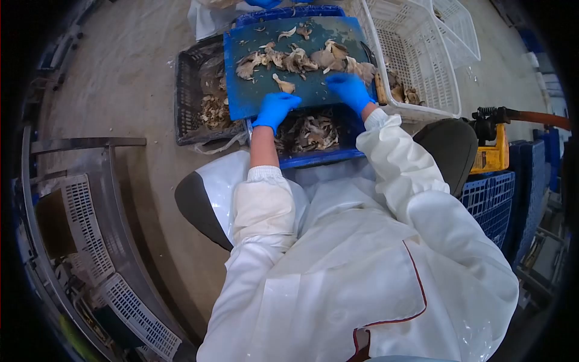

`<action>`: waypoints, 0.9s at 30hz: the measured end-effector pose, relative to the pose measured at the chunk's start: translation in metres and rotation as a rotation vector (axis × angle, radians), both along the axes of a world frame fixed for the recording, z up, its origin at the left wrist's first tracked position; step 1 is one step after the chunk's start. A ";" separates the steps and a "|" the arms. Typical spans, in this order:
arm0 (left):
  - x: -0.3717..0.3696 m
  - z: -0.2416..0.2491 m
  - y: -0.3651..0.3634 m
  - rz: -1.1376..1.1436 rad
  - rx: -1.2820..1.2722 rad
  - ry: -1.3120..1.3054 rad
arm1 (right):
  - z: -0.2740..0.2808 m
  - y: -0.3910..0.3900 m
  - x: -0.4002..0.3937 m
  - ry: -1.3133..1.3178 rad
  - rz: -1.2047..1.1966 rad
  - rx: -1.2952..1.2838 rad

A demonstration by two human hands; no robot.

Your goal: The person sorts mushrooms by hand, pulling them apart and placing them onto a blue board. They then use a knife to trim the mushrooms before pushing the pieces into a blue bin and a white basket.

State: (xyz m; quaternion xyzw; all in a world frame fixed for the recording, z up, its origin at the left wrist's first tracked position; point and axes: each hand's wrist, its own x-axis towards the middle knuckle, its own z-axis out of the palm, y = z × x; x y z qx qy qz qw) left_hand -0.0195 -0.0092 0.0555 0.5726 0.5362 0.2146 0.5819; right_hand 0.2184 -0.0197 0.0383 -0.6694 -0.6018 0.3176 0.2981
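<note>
A row of grey-brown mushroom pieces (pixel 297 61) lies across the teal cutting board (pixel 253 96). My left hand (pixel 277 111), in a blue glove, is at the board's front edge, fingers drawn together, just below a single mushroom piece (pixel 283 84). Whether it holds anything is hidden. My right hand (pixel 350 90), also blue-gloved, is over the right part of the board, close below the mushroom row; its fingers are blurred. A knife with a wooden handle (pixel 380 88) lies at the board's right edge. Under the board, a blue crate (pixel 319 158) holds torn mushroom pieces (pixel 309 133).
A black crate (pixel 183 114) with mushroom scraps stands left of the board, a white basket (pixel 449 90) with mushrooms on the right. Another person's blue-gloved hand (pixel 263 3) shows beyond the board. Metal racks (pixel 120 211) stand left, blue pallets (pixel 490 202) right.
</note>
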 end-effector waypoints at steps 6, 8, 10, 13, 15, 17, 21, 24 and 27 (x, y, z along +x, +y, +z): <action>-0.017 -0.027 0.017 0.521 0.030 -0.141 | -0.004 0.044 0.012 -0.488 -0.239 0.347; -0.016 -0.029 0.017 0.560 0.043 -0.138 | -0.013 0.051 0.017 -0.671 -0.265 0.330; -0.009 -0.028 0.017 0.543 0.069 -0.142 | 0.003 0.048 0.016 -0.690 -0.176 0.246; 0.007 -0.019 0.015 0.407 0.169 -0.162 | 0.029 0.038 0.013 -0.658 -0.095 0.290; 0.016 -0.006 0.008 0.320 0.263 -0.058 | 0.029 0.032 0.012 -0.462 -0.093 0.287; 0.027 0.001 0.002 0.285 0.363 -0.002 | 0.021 0.026 0.011 -0.114 -0.123 0.199; 0.044 0.007 -0.007 0.159 0.737 -0.017 | 0.045 -0.003 -0.015 0.182 0.162 0.092; 0.043 0.007 -0.011 0.122 0.483 -0.080 | 0.050 -0.014 -0.034 0.424 0.228 0.058; 0.040 0.010 -0.013 0.185 0.203 -0.244 | 0.050 -0.022 -0.042 0.502 0.122 0.091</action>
